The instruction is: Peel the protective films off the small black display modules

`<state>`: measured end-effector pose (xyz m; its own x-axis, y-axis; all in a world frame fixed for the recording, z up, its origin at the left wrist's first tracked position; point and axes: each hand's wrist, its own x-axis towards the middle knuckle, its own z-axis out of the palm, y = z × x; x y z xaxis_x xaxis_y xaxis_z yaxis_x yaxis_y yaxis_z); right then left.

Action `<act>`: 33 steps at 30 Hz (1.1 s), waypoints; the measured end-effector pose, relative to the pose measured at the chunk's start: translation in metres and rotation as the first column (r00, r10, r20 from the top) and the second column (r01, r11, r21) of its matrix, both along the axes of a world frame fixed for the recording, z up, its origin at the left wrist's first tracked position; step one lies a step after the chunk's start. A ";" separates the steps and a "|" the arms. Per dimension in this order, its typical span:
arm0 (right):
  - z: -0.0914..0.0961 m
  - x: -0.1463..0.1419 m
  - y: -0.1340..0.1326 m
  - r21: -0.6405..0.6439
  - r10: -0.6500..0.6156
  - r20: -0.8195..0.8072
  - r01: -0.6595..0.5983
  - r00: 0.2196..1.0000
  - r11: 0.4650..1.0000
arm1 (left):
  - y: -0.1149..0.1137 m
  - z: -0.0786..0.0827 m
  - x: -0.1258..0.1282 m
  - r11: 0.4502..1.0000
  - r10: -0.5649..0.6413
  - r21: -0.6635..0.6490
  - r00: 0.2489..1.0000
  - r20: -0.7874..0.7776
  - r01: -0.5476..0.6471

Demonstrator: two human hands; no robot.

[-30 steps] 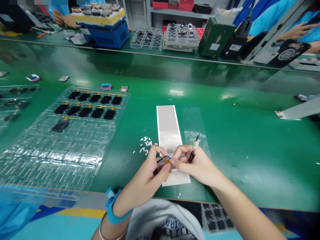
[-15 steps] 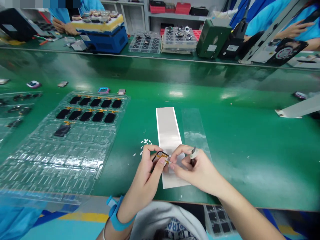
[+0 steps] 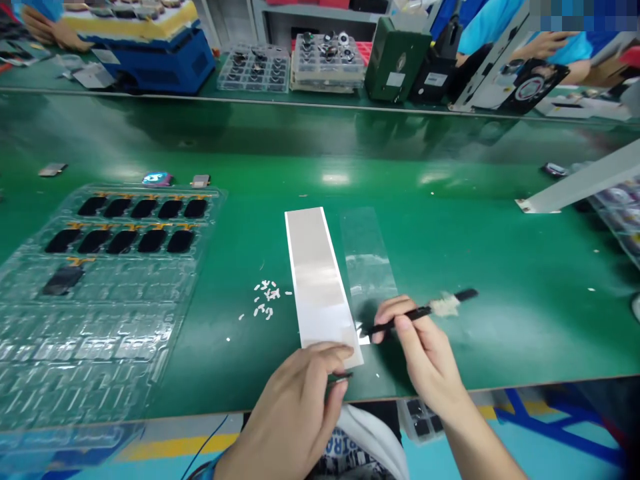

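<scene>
My right hand (image 3: pixel 423 353) pinches a black stick (image 3: pixel 410 315) tight, and the stick has white fluff on it. My left hand (image 3: pixel 293 417) is curled by the end of the white strip (image 3: pixel 315 280) on the green surface (image 3: pixel 500 347). A small dark thing (image 3: pixel 343 377) pokes out, but I cannot tell if those fingers hold it.

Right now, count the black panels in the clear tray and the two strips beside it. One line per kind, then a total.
Black panels with orange flex tails in the clear blister tray: 11
Grey strip with white edges: 1
Clear film strip: 1
Total: 13
</scene>
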<state>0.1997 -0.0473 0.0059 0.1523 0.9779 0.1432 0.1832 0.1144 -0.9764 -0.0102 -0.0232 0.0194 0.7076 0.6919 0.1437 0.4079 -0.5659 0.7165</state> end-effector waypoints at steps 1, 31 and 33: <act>-0.004 -0.003 -0.003 -0.009 -0.008 -0.035 0.008 0.999 1.000 | -0.001 0.000 0.003 0.996 -0.035 0.078 0.999 -0.041 0.038; -0.002 -0.064 -0.009 0.118 -0.400 -0.363 0.468 0.841 0.876 | 0.004 -0.010 0.020 0.637 0.462 -0.770 0.817 0.346 -0.034; -0.001 -0.069 -0.007 0.137 -0.362 -0.360 0.432 0.860 0.891 | 0.005 -0.013 0.023 0.608 0.484 -0.793 0.778 0.402 0.031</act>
